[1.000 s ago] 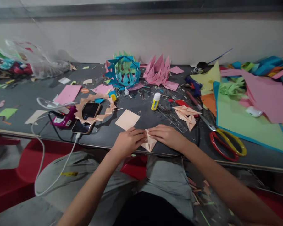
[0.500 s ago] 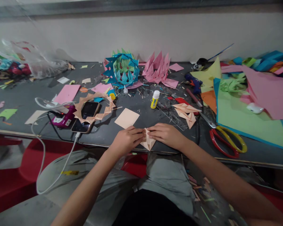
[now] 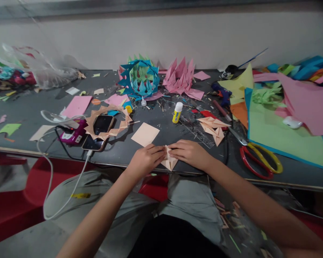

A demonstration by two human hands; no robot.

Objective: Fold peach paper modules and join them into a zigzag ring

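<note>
Glue stick behind folded paper, scissors right

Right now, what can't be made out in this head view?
All in the head view:
Sides of the folded peach paper: hidden under the left hand and right hand.
Print on the glue stick: too small and blurred.
Right end of the large pink sheet: cut off by the picture's right edge.

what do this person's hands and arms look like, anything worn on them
The left hand and right hand show no gloves or wristwear. No sleeves show on the left forearm or right forearm, and no cables or markings stand out.
</note>
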